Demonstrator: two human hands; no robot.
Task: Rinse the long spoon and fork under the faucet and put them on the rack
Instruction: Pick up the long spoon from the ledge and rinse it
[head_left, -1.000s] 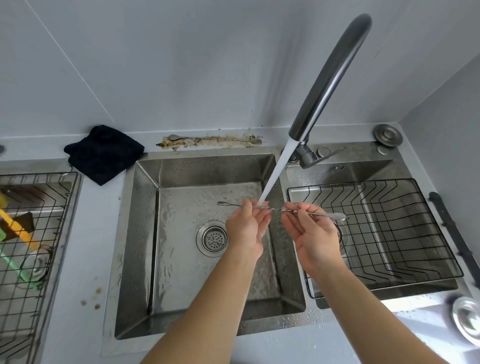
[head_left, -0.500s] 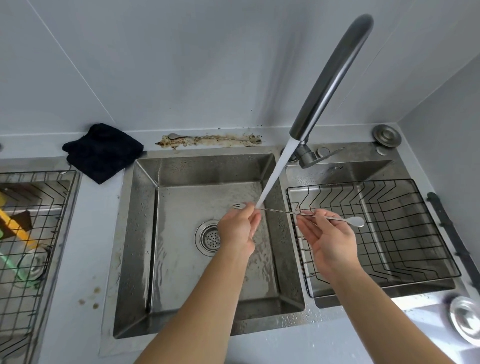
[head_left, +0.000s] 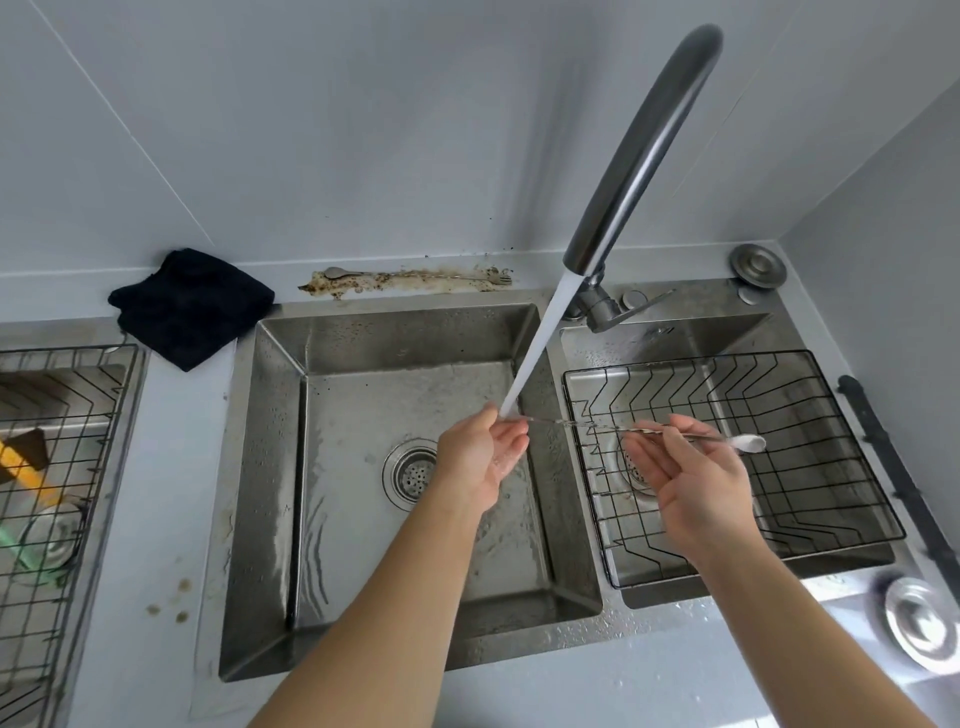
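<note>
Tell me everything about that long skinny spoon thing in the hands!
The long spoon is thin, shiny metal with a twisted stem. It lies nearly level across both hands. The right hand pinches its stem, with the small bowl poking out over the black wire rack. Its other end meets the left hand under running water.

No text, label, brand, number or sign can be read anywhere here.
</note>
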